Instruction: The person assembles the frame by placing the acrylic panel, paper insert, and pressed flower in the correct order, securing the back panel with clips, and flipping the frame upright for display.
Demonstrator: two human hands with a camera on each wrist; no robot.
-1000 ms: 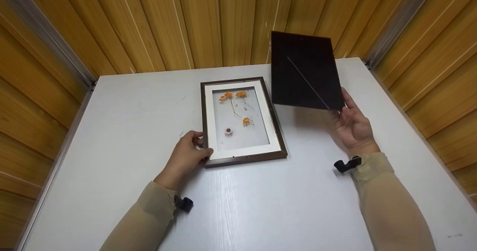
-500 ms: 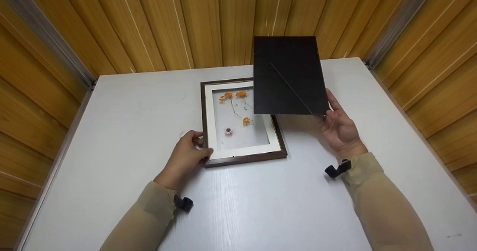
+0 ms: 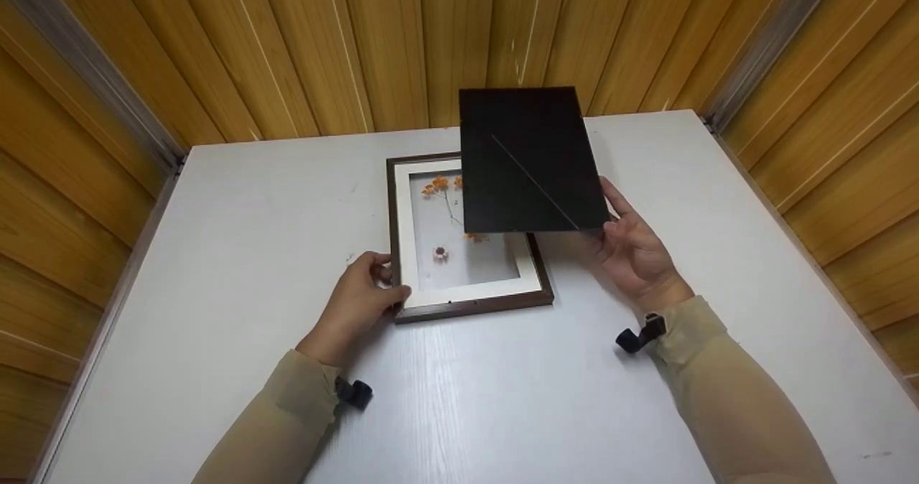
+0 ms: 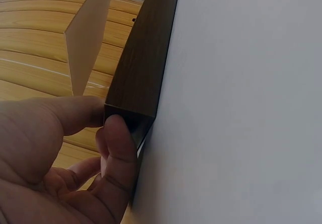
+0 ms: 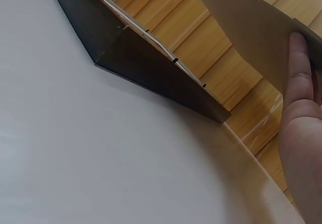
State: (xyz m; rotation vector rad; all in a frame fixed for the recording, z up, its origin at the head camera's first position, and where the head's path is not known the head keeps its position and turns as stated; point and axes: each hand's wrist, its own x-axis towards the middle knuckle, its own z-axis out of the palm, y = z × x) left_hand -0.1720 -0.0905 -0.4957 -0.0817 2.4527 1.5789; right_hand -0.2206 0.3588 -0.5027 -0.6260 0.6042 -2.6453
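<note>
A dark brown picture frame [image 3: 474, 307] with a white mat lies on the table. Inside it are orange dried flowers [image 3: 439, 182] and a small pinkish flower [image 3: 440, 253]. My left hand [image 3: 357, 301] grips its near left corner, thumb on top and fingers against the side. With thumb and fingers my right hand [image 3: 637, 254] pinches the lower right corner of a black backing board [image 3: 528, 175], which has a thin diagonal line. The board is held up, tilted, above the frame and hides its upper right part. Its underside [image 5: 246, 27] looks plain brown in the right wrist view.
The white table [image 3: 251, 254] reaches back to a wood-look panel wall [image 3: 395, 46], with similar panels at both sides. Small dark tabs [image 5: 175, 60] stick up along the frame's edge in the right wrist view.
My right hand has moved left and slightly nearer with the black backing board, which now covers part of the frame from view. My left hand and the frame have stayed put.
</note>
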